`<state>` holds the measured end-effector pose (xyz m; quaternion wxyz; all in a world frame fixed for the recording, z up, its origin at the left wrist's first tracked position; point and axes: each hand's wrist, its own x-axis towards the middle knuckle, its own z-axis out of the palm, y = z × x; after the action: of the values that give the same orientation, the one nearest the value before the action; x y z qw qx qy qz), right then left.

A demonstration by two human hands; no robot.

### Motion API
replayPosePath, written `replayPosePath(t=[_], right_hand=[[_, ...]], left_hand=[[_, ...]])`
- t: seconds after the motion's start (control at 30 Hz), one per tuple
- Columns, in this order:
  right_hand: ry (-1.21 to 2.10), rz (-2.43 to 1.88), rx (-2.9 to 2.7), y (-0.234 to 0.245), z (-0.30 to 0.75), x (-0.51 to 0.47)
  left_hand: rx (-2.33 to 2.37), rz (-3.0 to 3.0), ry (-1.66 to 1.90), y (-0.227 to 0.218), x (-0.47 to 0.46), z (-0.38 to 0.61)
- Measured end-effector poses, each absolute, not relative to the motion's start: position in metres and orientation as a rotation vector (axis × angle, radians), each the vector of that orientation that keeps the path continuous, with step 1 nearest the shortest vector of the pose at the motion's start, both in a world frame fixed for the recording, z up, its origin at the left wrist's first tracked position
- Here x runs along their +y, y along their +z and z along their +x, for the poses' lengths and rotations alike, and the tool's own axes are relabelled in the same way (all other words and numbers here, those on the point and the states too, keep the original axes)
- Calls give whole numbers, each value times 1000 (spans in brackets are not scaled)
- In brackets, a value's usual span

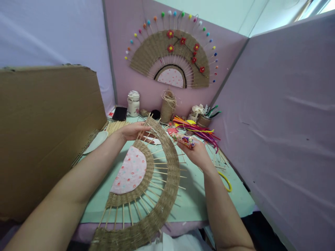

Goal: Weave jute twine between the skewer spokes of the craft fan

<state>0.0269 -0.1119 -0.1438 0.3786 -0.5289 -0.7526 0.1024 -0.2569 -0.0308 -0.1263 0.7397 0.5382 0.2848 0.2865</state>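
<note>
My left hand (136, 132) grips the upper end of a half-round woven fan (172, 164), its fingers around the thin sticks. The fan has two bands of brown twine woven over sticks, with a pink dotted cloth half-circle (131, 170) at its centre. It is tilted, and its lower end reaches past the table's front edge. To the right of the fan, my right hand (195, 153) is closed on a small multicoloured bundle (186, 140), whose exact kind I cannot make out.
Behind stand a white jar (133, 104), a phone (119, 113), a twine spool (168, 108) and a pot of tools (204, 120). Bright pipe cleaners (199, 129) lie at the back right. A yellow ring-shaped handle (226, 182) shows beside my right forearm. Cardboard (47, 136) borders the left; a finished fan (149, 48) hangs ahead.
</note>
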Motion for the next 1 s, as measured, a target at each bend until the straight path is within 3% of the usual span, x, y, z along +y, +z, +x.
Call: replayPosePath(t=[1.0], right_hand=[[97,-1511,-1995,-137,21,-117]], left_hand=[[509,1069,545,-126,-26,-254]])
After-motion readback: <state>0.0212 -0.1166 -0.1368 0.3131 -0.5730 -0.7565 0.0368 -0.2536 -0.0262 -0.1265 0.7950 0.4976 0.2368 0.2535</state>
